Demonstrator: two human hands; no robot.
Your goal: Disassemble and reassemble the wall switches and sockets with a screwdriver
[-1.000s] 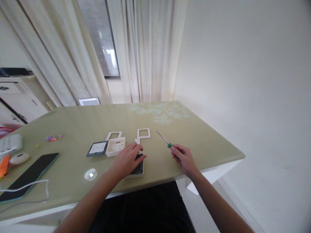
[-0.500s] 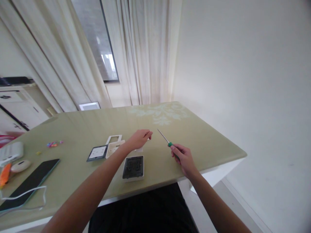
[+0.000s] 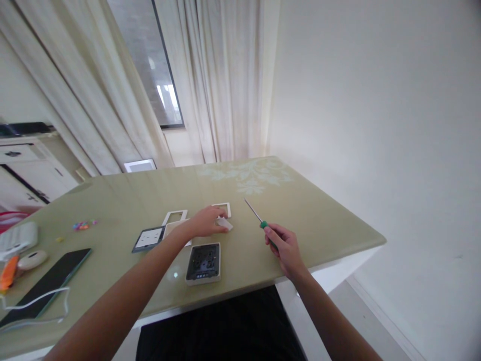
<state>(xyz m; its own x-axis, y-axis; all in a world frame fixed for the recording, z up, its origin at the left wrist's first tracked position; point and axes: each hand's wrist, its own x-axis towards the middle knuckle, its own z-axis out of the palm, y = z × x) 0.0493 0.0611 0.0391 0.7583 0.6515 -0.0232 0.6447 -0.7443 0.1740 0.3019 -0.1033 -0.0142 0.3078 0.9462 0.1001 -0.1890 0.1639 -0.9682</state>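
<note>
My right hand (image 3: 282, 246) is wrapped round the green handle of a screwdriver (image 3: 256, 214); its metal shaft points up and to the left over the table. My left hand (image 3: 208, 221) pinches a small pale, thin packet (image 3: 225, 223), whose kind is too blurred to make out. Just beyond those fingers lies a white frame (image 3: 227, 206). Nearer to me sits a white wall-socket box with a dark inner face (image 3: 204, 263). Left of my wrist are a socket panel (image 3: 149, 238), a second white frame (image 3: 184, 214) and a white box (image 3: 169, 229), partly hidden by my forearm.
On the left of the table (image 3: 326, 220) lie a dark phone (image 3: 48, 283), a white cable (image 3: 66, 305), a rounded white case (image 3: 33, 258), an orange object (image 3: 8, 275) and small colourful beads (image 3: 83, 225). A wall (image 3: 376, 125) stands to the right.
My left hand has come back toward me and to the left, and a pale packet now shows in its fingers. The white frame beyond it is uncovered. My right hand hardly moved.
</note>
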